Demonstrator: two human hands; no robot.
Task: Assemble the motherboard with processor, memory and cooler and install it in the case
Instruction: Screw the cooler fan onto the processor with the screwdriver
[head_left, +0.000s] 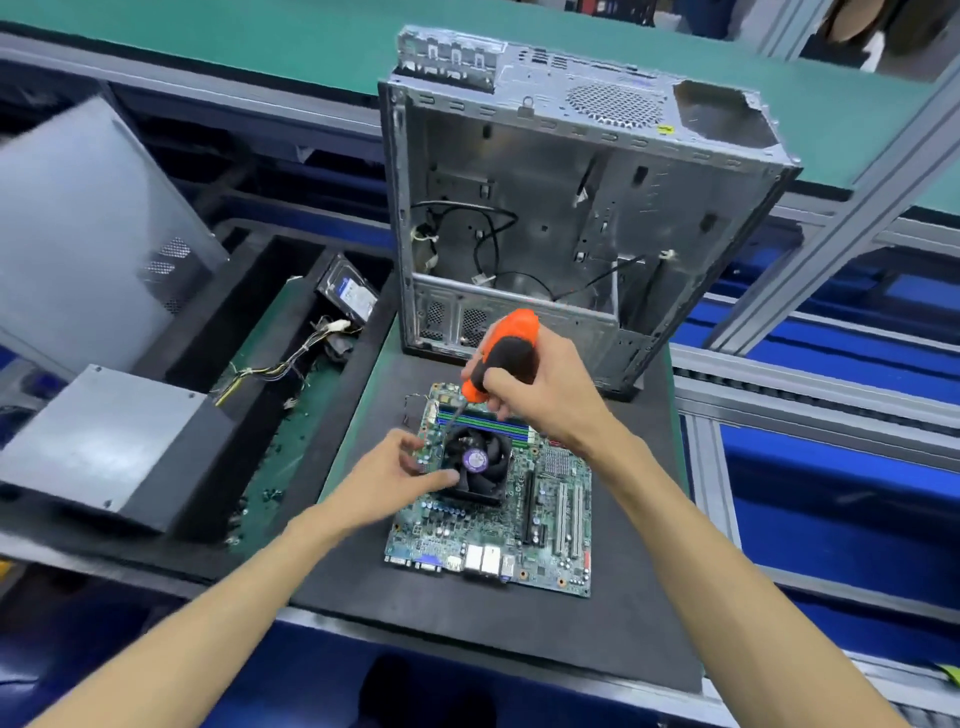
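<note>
A green motherboard (545, 540) lies flat on a black mat (467, 623). A black fan cooler (475, 462) with a purple centre label sits on it, with memory sticks (488, 422) in slots behind it. My right hand (540, 395) grips an orange and black screwdriver (506, 348), its shaft slanting down to the cooler's far left corner. My left hand (400, 475) touches the cooler's left edge, thumb on its near left side and fingers curled by the corner. The open metal case (587, 208) stands behind the board, empty but for loose black cables.
A grey power supply (104, 447) with a bundle of wires (280, 369) sits at the left beside a hard drive (350, 293) in a black tray. A grey case side panel (78, 223) leans at far left. Blue racks fill the right.
</note>
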